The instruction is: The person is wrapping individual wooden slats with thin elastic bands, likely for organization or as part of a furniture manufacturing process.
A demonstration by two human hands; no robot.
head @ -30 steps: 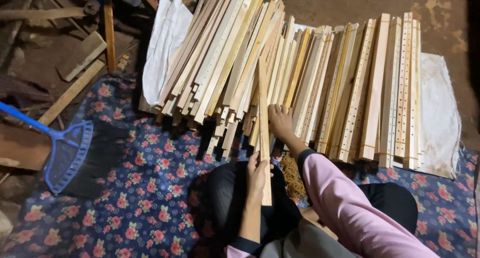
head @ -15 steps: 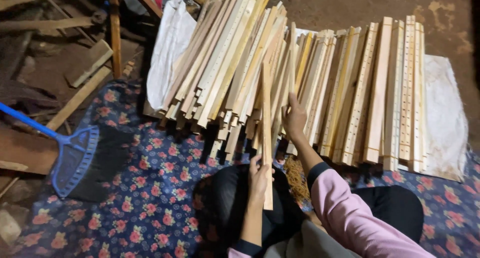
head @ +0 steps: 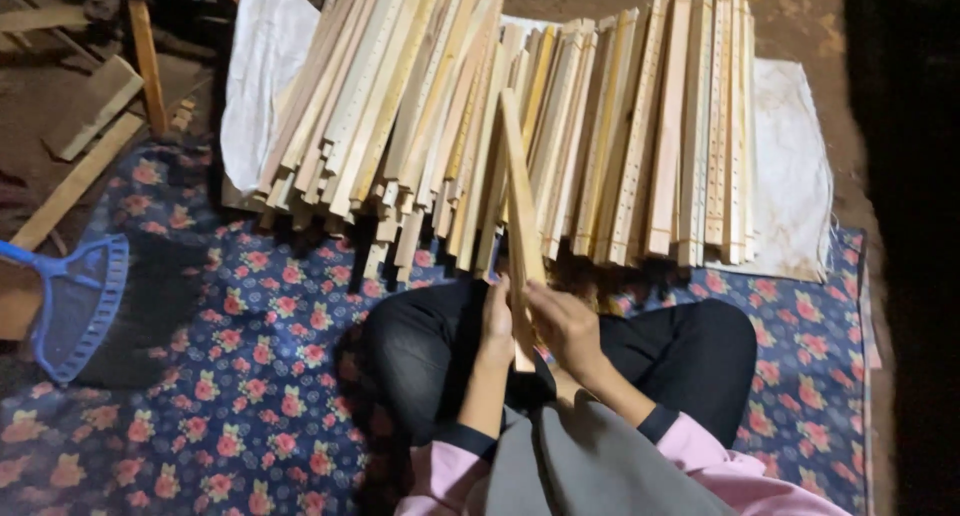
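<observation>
White flat sack (head: 790, 166) lies under pale wooden slat pile (head: 560, 126), R side. Left hand (head: 497, 326) & right hand (head: 566, 326), fingers wrapped round long pale wooden slat (head: 520, 206), upright over lap.

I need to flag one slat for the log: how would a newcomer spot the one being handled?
Find the big pile of pale wooden slats on the white cloth. At its near edge, one slat stands tilted above the rest, gripped by both the left hand and right hand.

A single head-worn camera looks steeply down, close over the seated person's lap, facing the wooden slat pile (head: 520, 116) ahead.
</observation>
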